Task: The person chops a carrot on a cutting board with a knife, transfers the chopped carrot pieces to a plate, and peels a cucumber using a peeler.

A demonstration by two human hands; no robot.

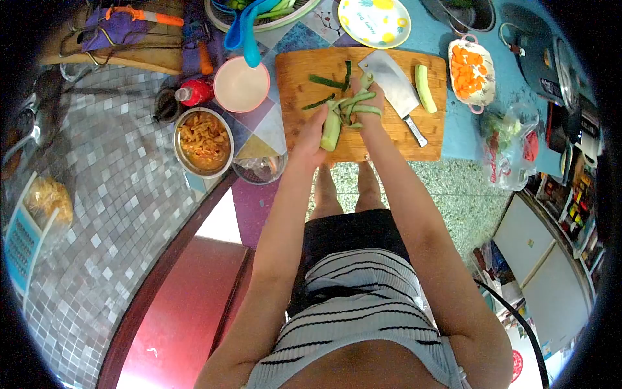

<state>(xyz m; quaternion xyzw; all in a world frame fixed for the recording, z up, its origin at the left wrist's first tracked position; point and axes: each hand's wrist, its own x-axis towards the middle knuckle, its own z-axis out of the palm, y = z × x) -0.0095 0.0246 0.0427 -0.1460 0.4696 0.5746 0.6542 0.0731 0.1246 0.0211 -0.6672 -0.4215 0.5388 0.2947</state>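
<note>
My left hand [312,137] is closed round a peeled, pale green cucumber [331,133] over the front of the wooden cutting board [298,71]. Long cucumber peels [356,102] lie bunched across my right hand [370,111], whose fingers are bent in among them and partly hidden. A few dark green peel strips [326,82] rest on the board to the left. Just right of my right hand lies a cleaver [392,81], its handle pointing toward me. Farther right on the board is another pale peeled cucumber piece [425,89].
Left of the board stand a pink-rimmed bowl [241,84], a metal bowl of brownish food [205,141] and a red bottle [194,93]. Behind it is a pineapple-pattern plate [374,23]. A dish of sliced carrots [469,71] and a plastic bag [512,146] sit to the right.
</note>
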